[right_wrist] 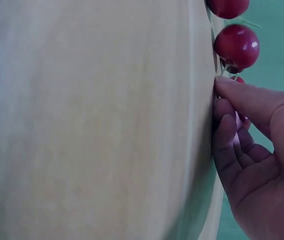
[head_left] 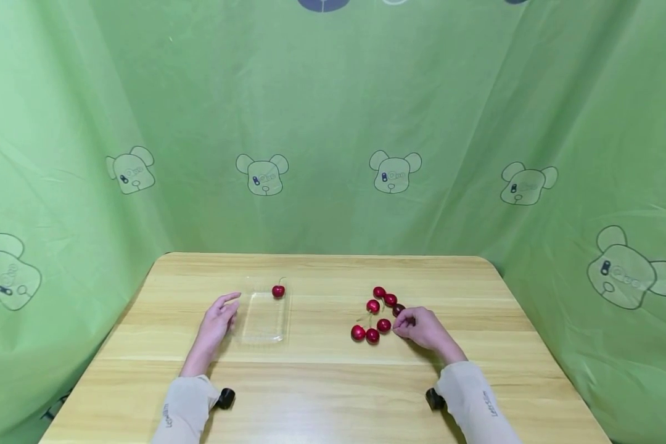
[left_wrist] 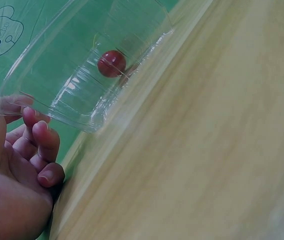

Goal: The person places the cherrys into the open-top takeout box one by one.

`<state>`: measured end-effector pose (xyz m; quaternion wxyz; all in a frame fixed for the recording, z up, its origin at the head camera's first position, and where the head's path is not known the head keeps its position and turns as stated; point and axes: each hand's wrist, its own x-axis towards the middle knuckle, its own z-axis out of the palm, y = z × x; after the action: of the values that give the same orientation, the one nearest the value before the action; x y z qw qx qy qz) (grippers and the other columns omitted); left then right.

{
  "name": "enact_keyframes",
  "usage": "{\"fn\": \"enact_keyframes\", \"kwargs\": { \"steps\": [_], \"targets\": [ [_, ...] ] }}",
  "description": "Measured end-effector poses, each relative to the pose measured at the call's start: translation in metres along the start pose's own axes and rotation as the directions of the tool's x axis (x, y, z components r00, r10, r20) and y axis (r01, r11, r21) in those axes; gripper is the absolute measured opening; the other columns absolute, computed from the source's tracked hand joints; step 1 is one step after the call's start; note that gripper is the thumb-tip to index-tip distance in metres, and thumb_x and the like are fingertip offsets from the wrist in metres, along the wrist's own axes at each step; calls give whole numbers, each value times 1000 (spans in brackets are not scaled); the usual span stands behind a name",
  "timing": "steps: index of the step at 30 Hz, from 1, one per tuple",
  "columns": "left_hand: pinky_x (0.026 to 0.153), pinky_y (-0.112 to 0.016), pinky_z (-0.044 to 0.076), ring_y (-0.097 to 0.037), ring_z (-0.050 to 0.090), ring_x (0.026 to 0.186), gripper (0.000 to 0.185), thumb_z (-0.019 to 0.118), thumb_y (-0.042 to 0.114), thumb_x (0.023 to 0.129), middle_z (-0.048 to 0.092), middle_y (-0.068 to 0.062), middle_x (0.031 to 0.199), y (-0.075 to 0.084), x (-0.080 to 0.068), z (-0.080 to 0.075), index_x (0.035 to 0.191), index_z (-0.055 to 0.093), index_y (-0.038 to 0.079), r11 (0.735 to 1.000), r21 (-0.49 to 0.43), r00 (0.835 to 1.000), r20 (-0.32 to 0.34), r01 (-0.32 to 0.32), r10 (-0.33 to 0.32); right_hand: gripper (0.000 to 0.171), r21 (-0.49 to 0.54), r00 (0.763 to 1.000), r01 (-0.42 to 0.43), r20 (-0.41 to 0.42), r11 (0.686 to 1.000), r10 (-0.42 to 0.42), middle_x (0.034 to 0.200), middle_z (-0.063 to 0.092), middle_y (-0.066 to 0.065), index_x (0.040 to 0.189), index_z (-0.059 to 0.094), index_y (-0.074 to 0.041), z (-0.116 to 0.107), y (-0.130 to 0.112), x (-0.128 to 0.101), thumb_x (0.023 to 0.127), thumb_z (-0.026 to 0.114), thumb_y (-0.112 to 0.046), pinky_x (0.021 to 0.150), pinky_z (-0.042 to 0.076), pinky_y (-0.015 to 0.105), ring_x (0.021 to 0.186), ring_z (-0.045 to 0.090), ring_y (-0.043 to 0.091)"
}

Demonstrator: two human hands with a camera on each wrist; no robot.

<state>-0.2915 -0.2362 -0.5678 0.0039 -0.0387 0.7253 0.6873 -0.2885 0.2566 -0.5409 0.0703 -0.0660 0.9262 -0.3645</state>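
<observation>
Right hand [head_left: 422,330] sits at the right edge of the cherries [head_left: 376,314], fingers curled, fingertips [right_wrist: 225,86] pinching at one; whether it has stem or fruit I cannot tell. Left hand [head_left: 217,319] lies relaxed, loosely bent fingers [left_wrist: 44,142] against the tray [head_left: 263,317] on its left side. One cherry [head_left: 278,291] sits in the tray's far end, mid-table [head_left: 322,382].

A clear plastic tray [head_left: 263,324] lies flat holding one red cherry [head_left: 278,291]; six glossy cherries [head_left: 373,336] cluster to its right.
</observation>
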Motion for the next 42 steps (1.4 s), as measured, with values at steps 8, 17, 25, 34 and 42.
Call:
{"fn": "enact_keyframes", "kwargs": {
  "steps": [8,17,25,34,42],
  "targets": [
    [61,-20,45,-9,49,66,42,54,22,109,53,1,80,2,-1,0,148,51,6,1000,-3,1000,-5,-4,4,4,-17,999,34,32,999,-33,84,66,2,90,74,-6,-1,0,0,91,77,-4,73,49,26,80,59,15],
    [61,-21,45,-10,49,66,42,55,22,109,53,0,80,-1,0,0,148,51,6,1000,3,1000,-9,-4,4,5,-5,996,51,69,999,-50,86,66,2,95,74,-3,-2,-5,-4,95,73,-8,76,50,25,82,58,14],
    [62,-22,45,-11,49,67,44,54,24,109,54,1,81,2,2,1,150,49,8,1000,3,1000,7,22,-22,5,13,995,37,88,999,-38,91,66,3,101,71,-7,-6,-10,-9,98,68,-8,77,53,27,85,59,16],
    [60,-21,44,-11,49,66,42,56,22,108,54,0,81,0,1,2,147,52,6,1000,-8,1000,-7,0,0,5,-8,995,94,42,996,-93,99,60,5,101,69,-9,-10,-14,-8,100,67,-13,85,51,31,92,56,18],
    [60,-21,44,-10,49,66,42,56,21,108,54,0,81,-1,1,0,147,52,6,1000,-13,1000,-10,-9,8,10,22,992,123,23,992,-124,103,68,11,103,66,-10,-15,-21,-5,104,63,-18,83,52,32,92,61,20]
  ]
}}
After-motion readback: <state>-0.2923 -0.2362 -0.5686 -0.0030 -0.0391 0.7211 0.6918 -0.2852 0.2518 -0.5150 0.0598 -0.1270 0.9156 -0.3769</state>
